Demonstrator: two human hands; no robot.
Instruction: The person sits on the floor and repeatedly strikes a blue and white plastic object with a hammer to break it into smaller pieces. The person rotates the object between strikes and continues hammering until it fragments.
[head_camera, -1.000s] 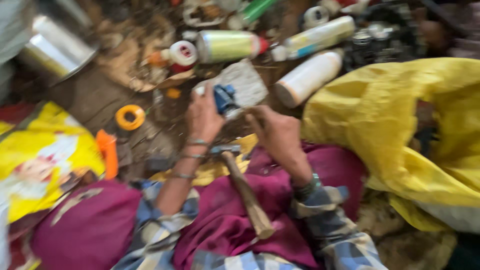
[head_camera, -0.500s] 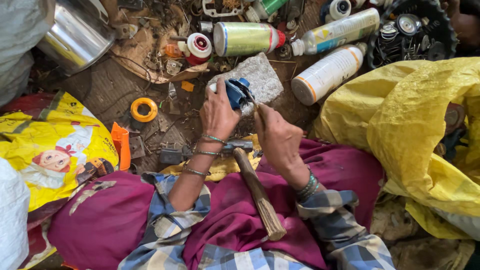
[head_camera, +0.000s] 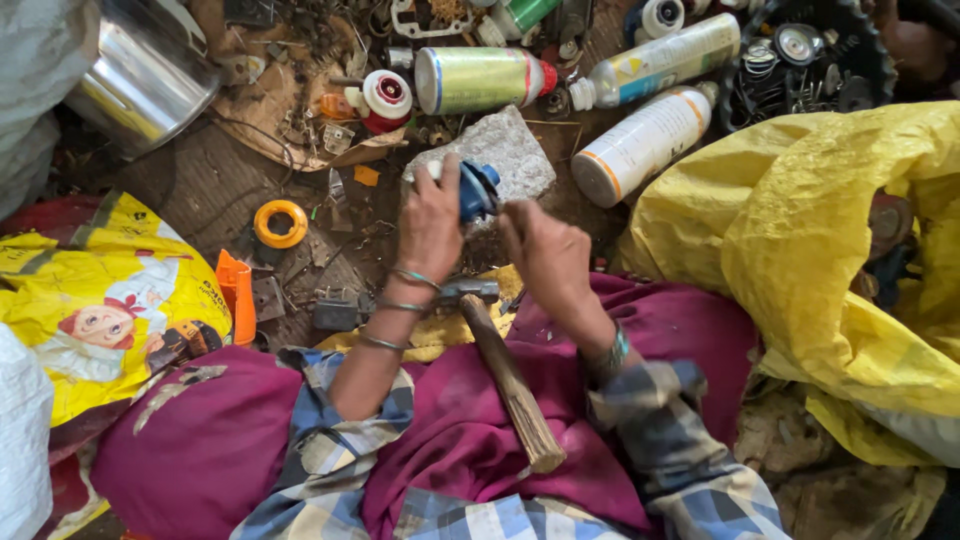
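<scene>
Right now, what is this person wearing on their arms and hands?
Both hands are bare. The left hand has several thin metal bangles at the wrist. The right hand has a teal bracelet at its wrist. Both arms wear blue, white and grey checked sleeves, pushed back from the wrists.

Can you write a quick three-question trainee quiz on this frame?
1. True or false: the hammer is held in the right hand.
2. Which hand grips the small blue object: A left, B right?
3. Fill in: the blue object is held over a grey ____.

Key: 1 false, it lies on the lap, neither hand on it; 2 A, the left hand; 3 stone.
</scene>
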